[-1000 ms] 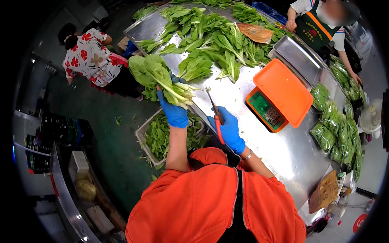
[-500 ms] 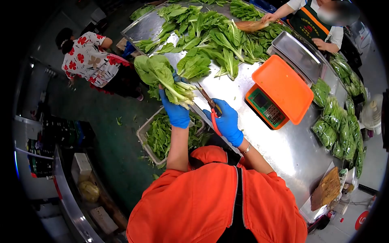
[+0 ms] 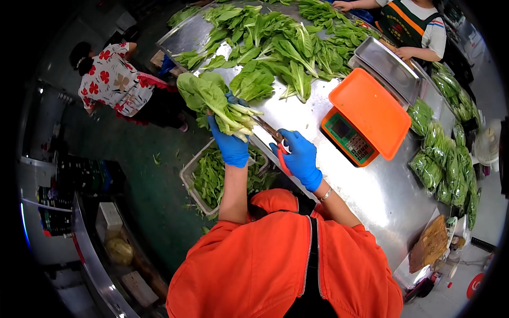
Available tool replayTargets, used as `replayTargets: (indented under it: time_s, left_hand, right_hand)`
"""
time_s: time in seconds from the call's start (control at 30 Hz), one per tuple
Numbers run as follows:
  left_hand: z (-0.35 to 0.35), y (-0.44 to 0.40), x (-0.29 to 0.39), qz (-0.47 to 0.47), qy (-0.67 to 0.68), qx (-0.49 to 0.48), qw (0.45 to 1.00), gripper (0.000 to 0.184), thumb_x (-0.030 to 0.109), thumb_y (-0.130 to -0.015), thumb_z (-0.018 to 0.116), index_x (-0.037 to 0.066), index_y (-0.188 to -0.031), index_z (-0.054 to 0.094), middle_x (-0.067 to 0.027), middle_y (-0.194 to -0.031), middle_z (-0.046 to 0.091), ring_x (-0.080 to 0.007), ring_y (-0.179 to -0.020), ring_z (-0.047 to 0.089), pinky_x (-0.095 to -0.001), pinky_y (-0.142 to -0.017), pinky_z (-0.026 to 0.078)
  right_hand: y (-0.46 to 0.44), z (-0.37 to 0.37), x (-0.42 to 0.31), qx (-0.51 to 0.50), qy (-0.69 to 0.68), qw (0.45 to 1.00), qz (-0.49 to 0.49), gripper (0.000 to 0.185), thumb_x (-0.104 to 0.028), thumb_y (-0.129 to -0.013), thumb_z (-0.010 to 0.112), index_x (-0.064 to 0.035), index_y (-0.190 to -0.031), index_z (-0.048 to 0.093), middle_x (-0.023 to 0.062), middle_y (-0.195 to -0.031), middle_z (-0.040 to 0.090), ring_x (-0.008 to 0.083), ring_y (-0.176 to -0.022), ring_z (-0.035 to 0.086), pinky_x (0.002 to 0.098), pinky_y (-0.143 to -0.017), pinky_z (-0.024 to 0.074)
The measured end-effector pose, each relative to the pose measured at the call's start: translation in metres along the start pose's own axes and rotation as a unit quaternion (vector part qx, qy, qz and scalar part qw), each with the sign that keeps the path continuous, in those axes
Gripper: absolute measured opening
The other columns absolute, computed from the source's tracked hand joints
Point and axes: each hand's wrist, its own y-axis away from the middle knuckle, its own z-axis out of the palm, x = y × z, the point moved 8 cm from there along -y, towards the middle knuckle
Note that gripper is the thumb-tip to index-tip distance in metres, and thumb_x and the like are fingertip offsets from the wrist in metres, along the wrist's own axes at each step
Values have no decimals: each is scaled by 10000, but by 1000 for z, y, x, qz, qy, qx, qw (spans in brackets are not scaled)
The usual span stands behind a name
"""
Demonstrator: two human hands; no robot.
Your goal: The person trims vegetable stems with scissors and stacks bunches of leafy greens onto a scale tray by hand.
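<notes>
My left hand (image 3: 231, 147), in a blue glove, is wrapped round a bunch of leafy greens (image 3: 204, 95), its pale stem ends pointing right. Red-handled scissors (image 3: 283, 159) are in my gloved right hand (image 3: 301, 159), with their dark blades at the stem ends. Whether the blades touch a stem is too small to tell. Below my left hand stands a clear bin (image 3: 186, 177) with cut leaves in it. Loose greens (image 3: 286, 45) lie spread on the metal table (image 3: 344, 206).
An orange scale (image 3: 371, 114) and a metal tray (image 3: 389, 69) stand on the table at the right. Bagged greens (image 3: 448, 164) lie beyond them. One person (image 3: 411, 26) is across the table; another person (image 3: 114, 82) stands at the left.
The scissors have moved left to the stem ends, and their blades have closed together. The bunch has shifted slightly right. The person across has moved the brown sheet away from the greens.
</notes>
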Motion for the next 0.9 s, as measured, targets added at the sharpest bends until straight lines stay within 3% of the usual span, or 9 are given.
replayTargets:
  time_s: [0.3,0.5,0.6,0.77,0.83,0.9]
  left_hand:
    - [6,4,-13,-12,-6,31,999,394,360,-865,380,65,-1113,460,-87,-1030,539,-231,-936,508,-405,-920,343]
    - [-1,1,-20,-23,10,26,999,399,371,-865,376,64,-1104,463,-92,-1021,544,-235,-908,521,-375,-878,382]
    - [-3,1,-22,-28,1,5,1000,404,381,-864,373,62,-1092,470,-94,-1011,548,-235,-892,529,-368,-860,396]
    - [2,-1,-23,-8,-12,30,999,414,393,-862,372,57,-1081,471,-94,-995,551,-239,-856,533,-363,-829,408]
    - [17,-2,-27,-34,16,-36,999,415,395,-859,379,52,-1072,471,-92,-979,548,-236,-846,521,-356,-826,401]
    - [14,-7,-25,-31,29,-29,999,413,395,-857,382,48,-1061,476,-91,-972,546,-234,-852,514,-354,-829,394]
  right_hand:
    - [-5,-2,3,35,51,998,-15,333,-217,-647,696,-122,-935,559,39,-685,514,155,-551,522,252,-476,421]
    - [-1,7,9,24,-3,999,27,310,-242,-672,670,-129,-928,538,57,-682,508,201,-560,515,293,-480,406]
    - [0,12,13,22,-25,998,45,348,-210,-639,711,-98,-931,557,56,-721,545,167,-509,505,249,-479,411]
    - [0,15,11,66,-84,994,4,367,-224,-649,704,-107,-951,532,66,-657,509,201,-487,506,288,-459,411]
    - [3,17,13,76,-97,992,-9,383,-213,-643,711,-96,-959,530,72,-654,509,205,-485,508,287,-460,414]
    - [5,15,14,86,-110,990,-22,399,-202,-636,717,-86,-967,528,78,-650,509,210,-482,509,286,-460,418]
